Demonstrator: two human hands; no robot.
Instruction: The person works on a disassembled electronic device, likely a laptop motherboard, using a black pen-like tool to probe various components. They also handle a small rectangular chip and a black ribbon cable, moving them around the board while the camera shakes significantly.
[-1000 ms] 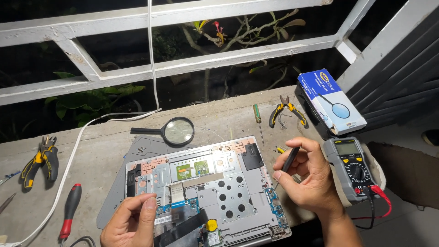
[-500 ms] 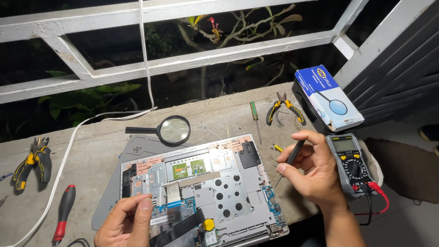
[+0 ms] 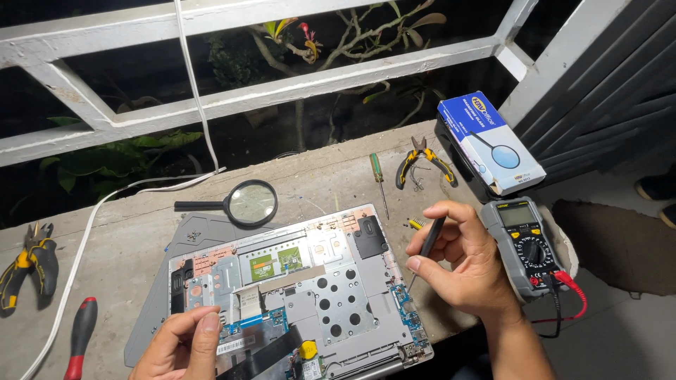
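Note:
An opened laptop base [image 3: 331,281] lies on a concrete ledge with its circuit boards and metal plate exposed. My left hand [image 3: 184,345] rests on its near left corner, thumb and fingers pinched over a small board and ribbon cable there. My right hand [image 3: 461,259] hovers just right of the laptop and grips a thin black probe [image 3: 428,243] like a pen, tip pointing down toward the laptop's right edge. A grey multimeter [image 3: 528,246] with red and black leads sits right beside that hand.
A magnifying glass [image 3: 243,203] lies behind the laptop. A green screwdriver [image 3: 379,181] and yellow-handled pliers [image 3: 422,163] lie further back, with a blue-and-white box [image 3: 489,141] at right. More pliers [image 3: 28,262] and a red-handled screwdriver [image 3: 81,331] lie left. A white cable [image 3: 91,225] crosses the ledge below a white railing [image 3: 267,88].
The view has drifted slightly. My right hand has shifted a little lower with the probe. My left hand stays on the near left corner of the laptop.

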